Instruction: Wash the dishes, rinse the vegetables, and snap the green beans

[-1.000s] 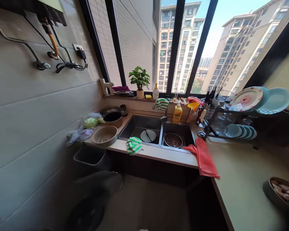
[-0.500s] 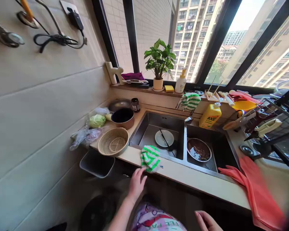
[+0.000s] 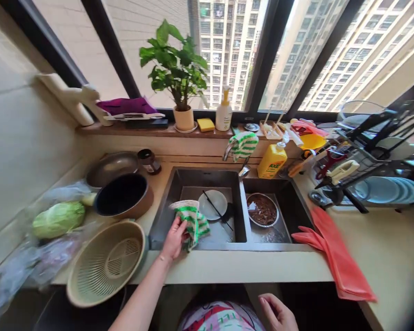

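My left hand (image 3: 174,237) grips a green-and-white striped cloth (image 3: 193,220) and holds it over the left basin of the steel sink (image 3: 207,242). In that basin lie a white plate (image 3: 212,204) and dark chopsticks (image 3: 216,215). A dirty round dish (image 3: 262,209) sits in the right basin. My right hand (image 3: 279,312) hangs low below the counter edge, fingers loosely curled and holding nothing.
A beige colander (image 3: 105,262), a dark pot (image 3: 123,195), a pan (image 3: 112,163) and a cabbage (image 3: 58,219) crowd the left counter. Pink rubber gloves (image 3: 334,253) drape right of the sink. A yellow soap bottle (image 3: 272,160), a tap with striped cloth (image 3: 242,145), a plant (image 3: 175,69) and a dish rack (image 3: 379,174) stand behind.
I have stepped up to the sink. My left hand reached the striped cloth on the counter edge, took hold of it and lifted it over the left basin.
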`<state>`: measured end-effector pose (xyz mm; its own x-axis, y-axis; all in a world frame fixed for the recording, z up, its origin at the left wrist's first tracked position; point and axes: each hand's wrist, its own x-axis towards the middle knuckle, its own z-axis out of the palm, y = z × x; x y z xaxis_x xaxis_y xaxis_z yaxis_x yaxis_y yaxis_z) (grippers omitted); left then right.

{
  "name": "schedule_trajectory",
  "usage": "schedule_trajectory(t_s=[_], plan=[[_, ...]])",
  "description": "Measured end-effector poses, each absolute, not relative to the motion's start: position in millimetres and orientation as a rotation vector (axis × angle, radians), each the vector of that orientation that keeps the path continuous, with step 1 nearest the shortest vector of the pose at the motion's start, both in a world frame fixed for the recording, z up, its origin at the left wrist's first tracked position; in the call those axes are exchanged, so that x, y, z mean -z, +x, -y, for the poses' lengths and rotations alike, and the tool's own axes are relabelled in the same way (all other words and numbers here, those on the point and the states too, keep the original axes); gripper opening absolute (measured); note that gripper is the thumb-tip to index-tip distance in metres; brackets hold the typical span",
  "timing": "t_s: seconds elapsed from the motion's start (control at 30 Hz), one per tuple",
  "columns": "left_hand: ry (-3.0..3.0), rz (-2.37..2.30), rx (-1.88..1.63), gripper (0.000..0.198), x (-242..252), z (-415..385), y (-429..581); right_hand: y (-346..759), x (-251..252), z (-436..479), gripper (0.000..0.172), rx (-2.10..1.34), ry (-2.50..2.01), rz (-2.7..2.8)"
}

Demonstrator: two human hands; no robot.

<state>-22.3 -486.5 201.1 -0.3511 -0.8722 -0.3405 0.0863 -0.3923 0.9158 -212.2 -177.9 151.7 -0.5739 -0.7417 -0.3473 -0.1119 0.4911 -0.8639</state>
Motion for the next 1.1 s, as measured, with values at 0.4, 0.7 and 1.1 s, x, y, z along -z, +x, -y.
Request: schedule_trajectory(t_s=[0.4,0.7,1.1], plan=[[1.126,2.924,0.950,0.028,-173.9,403.8,-229.2,-348.7,-141.4,127.2,0.041,1.055,-0.666,-2.091],[1.187,2.855,0.883,0.022,-152.1,357.2,-215.8,-458.3,-107.5,141.6,0.039,0.935,-0.849,-2.198],[1.576,2.068,0.990,0.028,-146.6,369.7,-97.8,-452.0,-162.3,411.8,0.035,0.867,-1.452,-1.986]])
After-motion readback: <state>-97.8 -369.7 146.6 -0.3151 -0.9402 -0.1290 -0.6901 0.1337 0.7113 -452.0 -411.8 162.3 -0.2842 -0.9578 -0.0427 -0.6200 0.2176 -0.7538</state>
